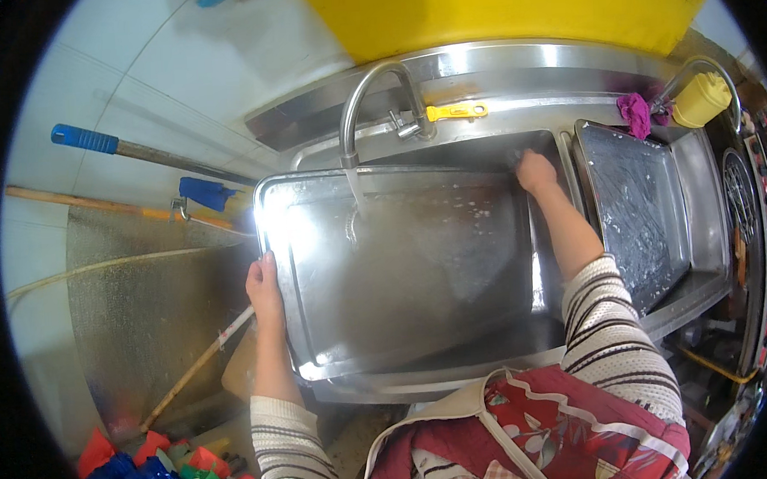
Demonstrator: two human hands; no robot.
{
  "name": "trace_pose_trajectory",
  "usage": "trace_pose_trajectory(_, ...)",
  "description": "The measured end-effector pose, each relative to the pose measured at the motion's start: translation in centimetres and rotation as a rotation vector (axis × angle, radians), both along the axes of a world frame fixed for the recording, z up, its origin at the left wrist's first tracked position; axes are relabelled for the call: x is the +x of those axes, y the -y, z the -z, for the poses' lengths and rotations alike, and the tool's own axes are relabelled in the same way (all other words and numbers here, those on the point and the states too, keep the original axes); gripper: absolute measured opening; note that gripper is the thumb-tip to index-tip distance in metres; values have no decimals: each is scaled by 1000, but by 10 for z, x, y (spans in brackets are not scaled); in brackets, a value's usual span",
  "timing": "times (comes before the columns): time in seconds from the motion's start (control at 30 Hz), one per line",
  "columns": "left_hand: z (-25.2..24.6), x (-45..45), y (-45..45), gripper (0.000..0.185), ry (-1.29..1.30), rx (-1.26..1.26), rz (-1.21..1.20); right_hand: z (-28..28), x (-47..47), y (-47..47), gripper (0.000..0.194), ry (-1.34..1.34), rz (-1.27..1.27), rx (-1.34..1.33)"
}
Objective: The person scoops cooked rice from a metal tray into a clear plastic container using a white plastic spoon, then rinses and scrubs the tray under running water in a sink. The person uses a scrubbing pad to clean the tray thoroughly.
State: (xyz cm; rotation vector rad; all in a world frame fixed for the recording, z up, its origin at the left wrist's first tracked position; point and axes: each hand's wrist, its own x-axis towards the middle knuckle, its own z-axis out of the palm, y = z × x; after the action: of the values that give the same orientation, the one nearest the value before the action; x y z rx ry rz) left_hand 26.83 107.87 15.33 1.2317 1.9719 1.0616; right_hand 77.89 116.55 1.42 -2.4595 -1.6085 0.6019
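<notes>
A large rectangular metal tray (410, 264) rests tilted across the left basin of a stainless steel sink (551, 341). My left hand (265, 286) grips the tray's left rim. Water runs from a curved faucet (353, 122) onto the tray's far left part, and pale specks dot its right side. My right hand (537, 170) is curled near the basin's far right corner, beyond the tray's right end. A small grey thing (516, 156) shows at its fingers, too blurred to name.
The right basin holds a dark tray (642, 209) with whitish residue. Behind stand a yellow-handled tool (458, 111), a magenta cloth (635, 114) and a yellow container (701, 100). Long handles, one with a blue grip (84, 138), lean at left. Coloured plastic bags (147, 478) lie at lower left.
</notes>
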Motion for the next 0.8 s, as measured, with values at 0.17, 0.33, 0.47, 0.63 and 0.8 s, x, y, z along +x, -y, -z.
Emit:
trace_pose_trajectory(0.17, 36, -27, -14, 43, -75, -83, -36, -53, -113, 6, 20, -258, -317, 561)
trace_pose_trajectory(0.33, 50, -21, -16, 54, -267, -111, 16, -86, -286, 72, 43, -568, -827, 684)
trace_pose_trajectory(0.47, 22, 16, -14, 59, -806, 186, 308, -49, -303, 44, 48, -442, -749, 867)
trace_pose_trajectory(0.63, 8, 114, -49, 58, -562, 370, 739, 21, -184, 0, 48, -116, -344, 382)
trace_pose_trajectory(0.8, 15, 182, -77, 43, 149, 257, 723, 48, -80, 97, 53, -110, 110, -83)
